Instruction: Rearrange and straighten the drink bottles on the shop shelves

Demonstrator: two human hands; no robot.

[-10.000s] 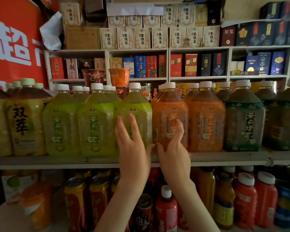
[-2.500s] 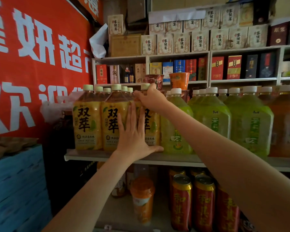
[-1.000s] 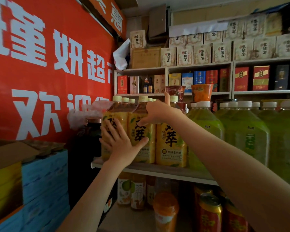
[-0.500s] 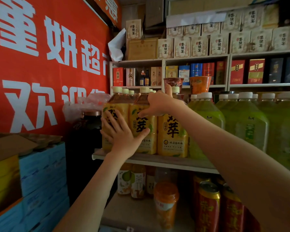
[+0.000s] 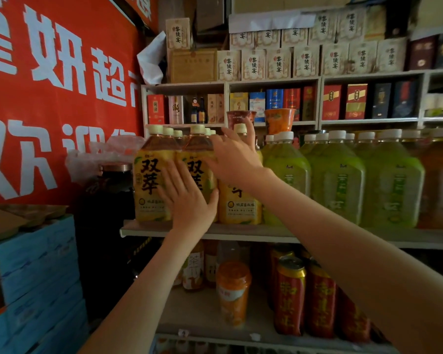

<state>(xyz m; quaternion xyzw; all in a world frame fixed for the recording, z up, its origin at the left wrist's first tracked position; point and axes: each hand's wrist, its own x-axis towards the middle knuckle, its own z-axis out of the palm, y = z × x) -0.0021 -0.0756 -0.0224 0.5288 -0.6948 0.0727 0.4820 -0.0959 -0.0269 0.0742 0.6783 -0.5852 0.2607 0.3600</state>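
Since before, right hand (image 5: pixel 232 159) had uncurled from the yellow bottles (image 5: pixel 149 185), fingers spread; left hand (image 5: pixel 187 198) pressed flat against their labels.

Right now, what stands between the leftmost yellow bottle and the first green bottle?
In the head view, two front-row bottles: the second yellow bottle, touched by the left hand, and the third yellow bottle, behind the right hand.

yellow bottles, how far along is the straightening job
Done: the green bottles stand in an even row, labels forward. In hand: the left hand presses flat on the yellow bottles while the right hand touches their shoulders. Left: the small bottles and cans on the lower shelf look unsorted.
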